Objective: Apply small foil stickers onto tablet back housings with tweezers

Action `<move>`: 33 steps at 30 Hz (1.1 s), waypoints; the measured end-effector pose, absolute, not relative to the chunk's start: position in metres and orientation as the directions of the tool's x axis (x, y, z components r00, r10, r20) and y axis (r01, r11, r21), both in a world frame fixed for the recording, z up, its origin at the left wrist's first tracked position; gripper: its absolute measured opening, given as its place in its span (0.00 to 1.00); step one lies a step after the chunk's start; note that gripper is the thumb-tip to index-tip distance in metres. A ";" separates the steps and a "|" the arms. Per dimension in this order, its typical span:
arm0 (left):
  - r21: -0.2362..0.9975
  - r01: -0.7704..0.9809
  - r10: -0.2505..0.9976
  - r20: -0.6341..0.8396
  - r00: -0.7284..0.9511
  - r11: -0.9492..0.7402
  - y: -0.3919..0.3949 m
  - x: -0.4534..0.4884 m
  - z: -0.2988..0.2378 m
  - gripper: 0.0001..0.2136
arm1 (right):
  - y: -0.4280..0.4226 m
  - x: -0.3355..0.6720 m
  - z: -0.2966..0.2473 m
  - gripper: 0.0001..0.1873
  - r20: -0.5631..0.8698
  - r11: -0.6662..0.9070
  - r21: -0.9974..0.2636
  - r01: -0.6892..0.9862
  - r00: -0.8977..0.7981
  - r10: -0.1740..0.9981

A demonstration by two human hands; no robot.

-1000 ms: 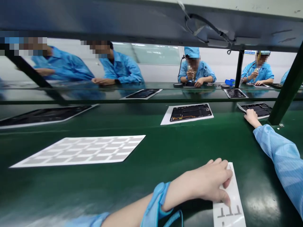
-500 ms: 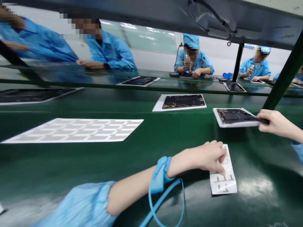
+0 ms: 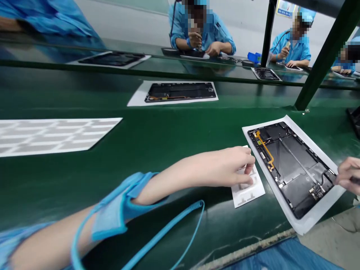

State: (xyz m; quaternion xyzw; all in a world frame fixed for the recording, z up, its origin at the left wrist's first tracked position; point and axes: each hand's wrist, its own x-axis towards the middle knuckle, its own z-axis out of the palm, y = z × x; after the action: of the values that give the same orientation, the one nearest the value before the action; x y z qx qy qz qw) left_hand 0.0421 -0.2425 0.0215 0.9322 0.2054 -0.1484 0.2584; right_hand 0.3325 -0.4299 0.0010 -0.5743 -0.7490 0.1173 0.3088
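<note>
My left hand [image 3: 236,167], with a blue wrist strap [image 3: 112,213], lies over a small white sticker sheet [image 3: 247,194] printed with grey T-shaped pieces. Its fingers are curled and closed at the sheet; whether a single sticker is pinched is hidden. Right of it, an opened tablet housing [image 3: 295,157] with an orange flex cable lies on a white sheet [image 3: 303,225]. At the right edge of view, my right hand [image 3: 348,174] is closed with fingers at the housing's corner. A dark tool, seemingly black tweezers [image 3: 354,180], shows in its grip, mostly hidden.
Another tablet housing [image 3: 180,92] lies on white paper farther back. A large sheet of grey stickers [image 3: 56,135] is at left. A green post [image 3: 320,63] rises behind right. Co-workers in blue [image 3: 202,33] sit across a raised shelf. A coiled blue cord [image 3: 168,232] trails from my wrist.
The tablet housing on its sheet has come nearer and turned, now lying right beside the sticker sheet. My right hand came with it. The view shifted right and down; my left hand stays on the sheet.
</note>
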 end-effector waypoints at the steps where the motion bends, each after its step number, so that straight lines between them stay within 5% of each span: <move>1: 0.431 0.456 0.296 -0.388 0.873 -0.779 -0.243 0.042 0.022 0.09 | -0.420 0.320 0.006 0.15 0.340 0.295 -0.600 0.744 -0.097 0.936; 5: 0.463 0.437 0.251 -0.411 0.877 -0.771 -0.240 0.042 0.013 0.06 | -0.367 0.255 0.016 0.40 0.112 0.143 -0.846 0.513 -0.092 0.989; 8: 0.521 0.403 0.195 -0.407 0.892 -0.753 -0.233 0.043 0.004 0.04 | -0.331 0.218 0.009 0.34 -0.101 0.059 -0.906 0.420 -0.348 0.932; 11: 0.605 0.354 0.121 -0.392 0.912 -0.713 -0.227 0.045 -0.001 0.05 | -0.315 0.205 -0.005 0.25 -0.029 0.146 -0.934 0.325 -0.478 0.878; 18: 0.641 0.380 0.139 -0.394 0.909 -0.667 -0.227 0.047 -0.001 0.07 | -0.326 0.206 -0.026 0.08 -0.123 -0.029 -0.960 0.277 -0.327 0.937; 24: 0.607 0.393 0.145 -0.416 0.898 -0.690 -0.230 0.050 0.005 0.10 | -0.328 0.197 -0.027 0.06 0.030 0.115 -0.935 0.335 -0.247 0.968; 33: 0.567 0.427 0.184 -0.435 0.881 -0.705 -0.232 0.050 0.006 0.06 | -0.325 0.193 -0.027 0.10 0.016 0.123 -0.896 0.426 -0.245 0.969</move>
State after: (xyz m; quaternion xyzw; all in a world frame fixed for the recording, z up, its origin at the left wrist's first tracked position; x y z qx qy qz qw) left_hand 0.0503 -0.2319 0.0063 0.9064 0.1687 -0.1757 0.3453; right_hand 0.1934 -0.3248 -0.0271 -0.5186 -0.6728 0.4120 0.3296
